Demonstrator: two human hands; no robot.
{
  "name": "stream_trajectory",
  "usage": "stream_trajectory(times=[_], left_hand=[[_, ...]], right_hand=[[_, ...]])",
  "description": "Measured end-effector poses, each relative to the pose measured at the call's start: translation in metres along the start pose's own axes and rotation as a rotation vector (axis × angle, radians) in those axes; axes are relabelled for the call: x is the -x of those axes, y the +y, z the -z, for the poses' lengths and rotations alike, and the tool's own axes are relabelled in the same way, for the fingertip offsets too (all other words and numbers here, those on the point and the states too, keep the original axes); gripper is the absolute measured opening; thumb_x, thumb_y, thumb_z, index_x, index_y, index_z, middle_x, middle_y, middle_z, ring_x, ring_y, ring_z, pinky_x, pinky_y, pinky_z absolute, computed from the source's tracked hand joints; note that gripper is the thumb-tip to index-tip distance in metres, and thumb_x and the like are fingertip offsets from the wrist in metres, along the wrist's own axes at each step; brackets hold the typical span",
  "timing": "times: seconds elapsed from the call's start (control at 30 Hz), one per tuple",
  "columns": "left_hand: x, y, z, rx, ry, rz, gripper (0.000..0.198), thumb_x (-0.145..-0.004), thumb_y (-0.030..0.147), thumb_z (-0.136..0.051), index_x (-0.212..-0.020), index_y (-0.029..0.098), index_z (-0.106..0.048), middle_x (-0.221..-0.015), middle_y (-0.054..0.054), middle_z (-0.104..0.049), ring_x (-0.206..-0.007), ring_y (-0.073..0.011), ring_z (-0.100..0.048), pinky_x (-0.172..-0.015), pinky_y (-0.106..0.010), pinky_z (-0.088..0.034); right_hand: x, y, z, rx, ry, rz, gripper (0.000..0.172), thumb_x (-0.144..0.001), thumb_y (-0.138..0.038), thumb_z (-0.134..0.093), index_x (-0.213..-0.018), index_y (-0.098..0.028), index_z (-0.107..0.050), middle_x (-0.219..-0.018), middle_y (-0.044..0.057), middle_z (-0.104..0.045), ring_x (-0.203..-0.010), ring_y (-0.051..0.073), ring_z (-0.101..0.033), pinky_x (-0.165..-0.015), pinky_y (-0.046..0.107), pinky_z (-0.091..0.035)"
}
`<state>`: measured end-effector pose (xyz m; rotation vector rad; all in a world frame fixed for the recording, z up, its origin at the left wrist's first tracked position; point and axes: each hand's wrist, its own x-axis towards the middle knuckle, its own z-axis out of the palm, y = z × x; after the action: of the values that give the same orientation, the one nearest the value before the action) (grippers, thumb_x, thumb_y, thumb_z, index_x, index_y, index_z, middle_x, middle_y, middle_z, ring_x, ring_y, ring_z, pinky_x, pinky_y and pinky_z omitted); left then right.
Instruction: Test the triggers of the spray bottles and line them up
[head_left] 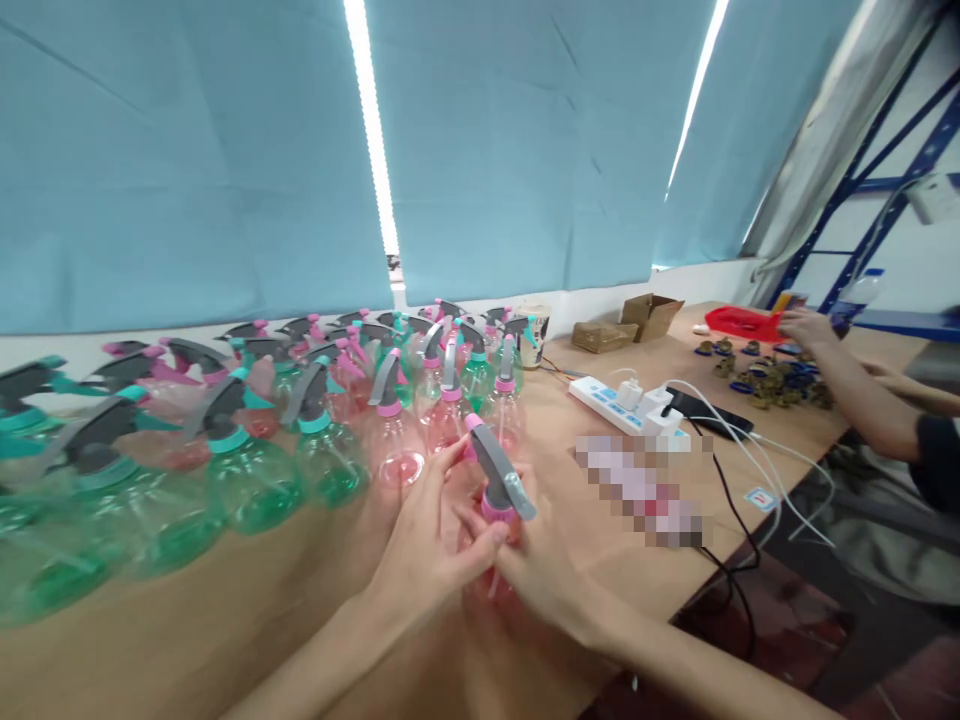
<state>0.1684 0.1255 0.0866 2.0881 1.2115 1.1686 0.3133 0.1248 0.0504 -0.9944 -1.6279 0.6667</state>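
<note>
A pink spray bottle (492, 462) with a grey and pink trigger head stands in front of me between both hands. My left hand (431, 525) closes round its left side, fingers at the collar and trigger. From the right, my right hand (544, 545) wraps the neck and upper body, its thumb near the left one. The hands hide much of the bottle's body. Just beyond are more pink spray bottles (397, 445), and to the left stand green spray bottles (330, 460) with teal collars and grey heads.
Right of the hands lie a white power strip (619, 405), a black phone (709, 412) and loose cables. Behind stand a paper cup (534, 335) and a cardboard box (651, 318). At far right, another person's hand (806, 328) is above small brass-coloured parts (780, 380) near a red tray (742, 322).
</note>
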Motion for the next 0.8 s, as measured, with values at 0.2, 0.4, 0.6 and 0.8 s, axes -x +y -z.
stream_trajectory(times=[0.2,0.4,0.6,0.8], left_hand=[[-0.002,0.017,0.032,-0.036,0.004,0.082,0.053,-0.076,0.035,-0.066,-0.123,0.022,-0.048,-0.118,-0.010,-0.064,-0.110,-0.0306,-0.062,-0.092,-0.053,-0.050],[0.018,0.012,0.066,-0.032,0.047,0.106,0.023,-0.082,0.037,-0.057,-0.099,0.023,-0.054,-0.076,0.002,-0.064,-0.070,-0.0188,-0.065,-0.065,-0.034,-0.056],[0.043,-0.007,0.091,-0.079,0.214,0.091,0.018,-0.079,0.027,-0.050,-0.096,0.026,-0.058,-0.068,0.003,-0.057,-0.062,-0.0166,-0.059,-0.056,-0.028,-0.051],[0.046,-0.013,0.093,-0.080,0.224,0.113,0.013,-0.078,0.025,-0.052,-0.090,0.024,-0.058,-0.068,0.003,-0.057,-0.065,-0.0162,-0.059,-0.059,-0.027,-0.051]], right_hand=[[0.008,-0.020,-0.036,0.111,-0.061,0.283,0.042,-0.076,-0.018,-0.057,-0.115,-0.027,-0.045,-0.116,0.008,-0.055,-0.109,0.027,-0.055,-0.093,0.049,-0.049],[0.016,-0.046,-0.060,-0.007,-0.313,0.263,0.075,-0.078,-0.033,-0.070,-0.141,-0.030,-0.029,-0.138,0.007,-0.048,-0.130,0.028,-0.044,-0.111,0.047,-0.037],[-0.010,-0.033,-0.062,-0.014,-0.679,0.237,0.073,-0.073,-0.059,-0.072,-0.134,-0.026,-0.048,-0.127,0.008,-0.061,-0.119,0.030,-0.056,-0.095,0.048,-0.050],[-0.040,0.018,-0.055,0.109,-0.623,0.327,0.035,-0.101,-0.038,-0.038,-0.105,-0.020,-0.068,-0.109,0.008,-0.071,-0.104,0.021,-0.065,-0.092,0.040,-0.051]])
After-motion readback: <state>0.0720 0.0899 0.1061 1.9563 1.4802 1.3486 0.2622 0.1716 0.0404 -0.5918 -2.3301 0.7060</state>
